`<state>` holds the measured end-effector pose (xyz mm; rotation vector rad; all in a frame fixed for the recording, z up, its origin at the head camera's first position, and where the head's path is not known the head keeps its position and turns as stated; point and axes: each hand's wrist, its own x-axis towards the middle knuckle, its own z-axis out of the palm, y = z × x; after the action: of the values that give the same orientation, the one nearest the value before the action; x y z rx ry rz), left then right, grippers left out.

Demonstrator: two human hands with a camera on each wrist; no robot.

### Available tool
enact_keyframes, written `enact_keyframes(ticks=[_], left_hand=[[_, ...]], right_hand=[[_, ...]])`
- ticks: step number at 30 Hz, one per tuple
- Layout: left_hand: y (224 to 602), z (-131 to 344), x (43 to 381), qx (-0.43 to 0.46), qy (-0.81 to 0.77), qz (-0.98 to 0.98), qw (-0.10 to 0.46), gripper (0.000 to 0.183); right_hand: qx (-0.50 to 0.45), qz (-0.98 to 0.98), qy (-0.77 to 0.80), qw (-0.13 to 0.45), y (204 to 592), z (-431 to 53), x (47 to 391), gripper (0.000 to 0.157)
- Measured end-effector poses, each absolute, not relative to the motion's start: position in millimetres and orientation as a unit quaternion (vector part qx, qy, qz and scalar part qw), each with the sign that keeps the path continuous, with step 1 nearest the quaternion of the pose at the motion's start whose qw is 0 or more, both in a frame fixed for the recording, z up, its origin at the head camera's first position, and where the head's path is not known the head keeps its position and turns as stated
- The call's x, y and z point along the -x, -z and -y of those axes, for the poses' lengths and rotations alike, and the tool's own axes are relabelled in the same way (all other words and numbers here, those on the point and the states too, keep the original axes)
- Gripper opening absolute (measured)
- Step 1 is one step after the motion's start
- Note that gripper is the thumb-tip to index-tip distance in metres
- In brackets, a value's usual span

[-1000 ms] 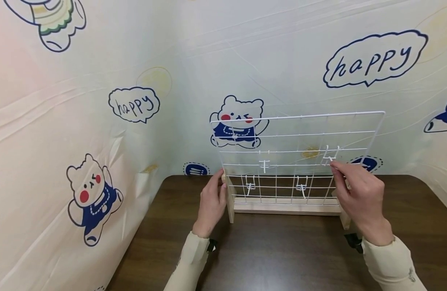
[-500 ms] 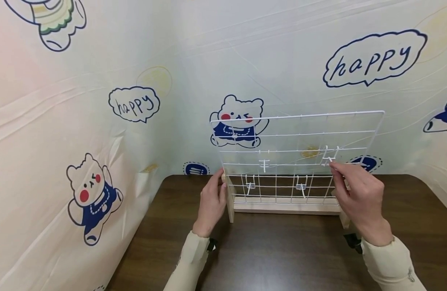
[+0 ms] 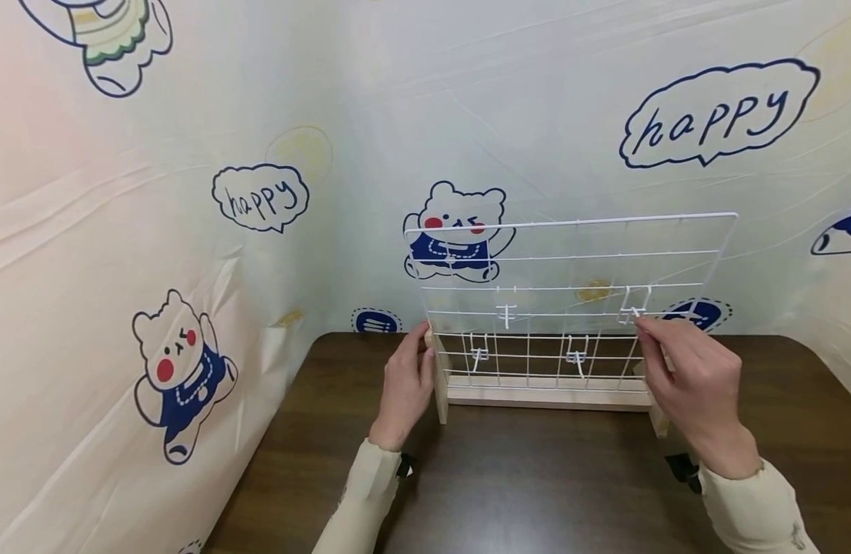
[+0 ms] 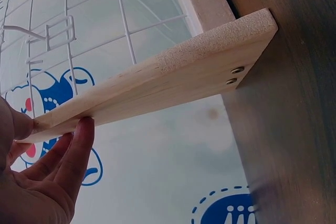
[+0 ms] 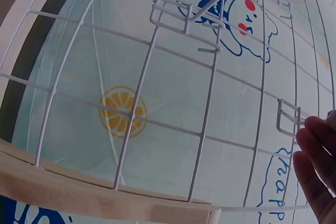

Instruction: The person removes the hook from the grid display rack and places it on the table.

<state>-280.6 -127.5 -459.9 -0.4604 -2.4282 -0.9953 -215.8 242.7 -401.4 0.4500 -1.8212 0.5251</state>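
A white wire grid panel (image 3: 571, 223) stands upright in a pale wooden base on the table. My left hand (image 3: 403, 388) grips the wooden side post (image 4: 199, 72) near its top, thumb on one face and fingertips on the other. At the grid's right side, my right hand (image 3: 695, 385) pinches the prong of a white wire hook (image 3: 632, 312) between thumb and fingers. The hook's upper ends meet a horizontal wire. In the right wrist view, the frame of that hook (image 5: 287, 118) lies against the grid; the fingertips cover its prong.
Three more white hooks hang on the grid: one at upper middle (image 3: 506, 313), one at lower left (image 3: 478, 354) and one at lower middle (image 3: 576, 357). A wooden crossbar (image 3: 546, 397) joins the posts. Behind the dark table (image 3: 536, 485) hangs a printed curtain (image 3: 370, 138).
The pinched hook has dropped slightly, its upper ends going from above the horizontal wire to level with it. My right hand lowered with it. The left hand keeps its grip on the post.
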Motion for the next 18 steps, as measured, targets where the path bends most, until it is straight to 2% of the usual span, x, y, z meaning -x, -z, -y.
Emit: enact_keyframes(ticks=[18], left_hand=[[461.9, 127.8, 282.0, 0.166, 0.363, 0.886, 0.237, 0.044]], right_hand=[[-0.196, 0.773, -0.241, 0.553, 402.4, -242.2, 209.9, 0.047]])
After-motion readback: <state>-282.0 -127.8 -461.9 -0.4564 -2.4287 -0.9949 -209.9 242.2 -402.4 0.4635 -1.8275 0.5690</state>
